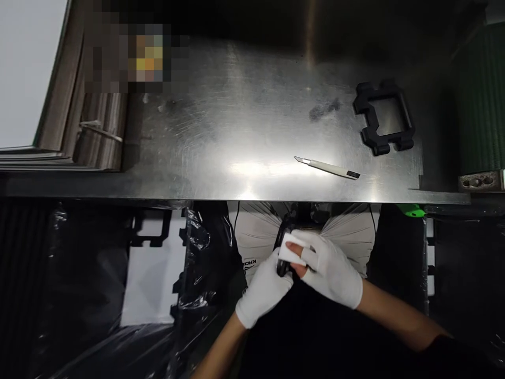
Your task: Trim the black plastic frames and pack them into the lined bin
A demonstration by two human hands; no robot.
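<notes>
Both of my hands wear white gloves and meet over my lap, below the table edge. My left hand (265, 288) is closed round a black part (282, 267), mostly hidden by the hands; it may be a frame like the one on the table. Between the bare fingertips of my right hand (329, 267) is a small white pad (290, 249), pressed against or just over the black part. A utility knife (329, 168) with its blade out lies on the metal table (236, 131). Farther right on the table rests a black plastic frame (373, 118).
Stacked grey-brown boards (98, 126) stand at the table's left end, and a green ribbed block (481, 105) at the right. Below left, a black-plastic-lined container (197, 300) holds black frames and white sheets (152, 284). Something bright green (412, 210) shows under the table edge.
</notes>
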